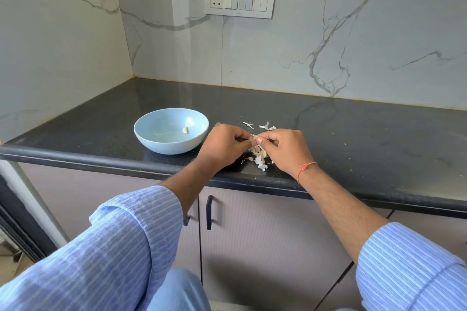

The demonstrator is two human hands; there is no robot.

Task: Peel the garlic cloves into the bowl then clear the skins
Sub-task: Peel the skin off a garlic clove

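A pale blue bowl [149, 131] stands on the black counter with one peeled garlic clove [185, 130] inside it. Just right of the bowl, my left hand [223, 145] and my right hand [285, 149] meet above the counter's front edge. Both pinch the same garlic clove [255, 137] between their fingertips; most of it is hidden by the fingers. Under the hands lies a small heap of papery garlic skins [259, 159], with more garlic pieces partly hidden beneath my right hand. A few loose skin scraps [265, 126] lie just behind the hands.
The black counter [353, 138] runs to a marble wall at the back and left. A switch panel [239, 1] sits on the back wall. Below the counter are cabinet doors with a black handle [209, 212]. Tiny white specks dot the counter at the right.
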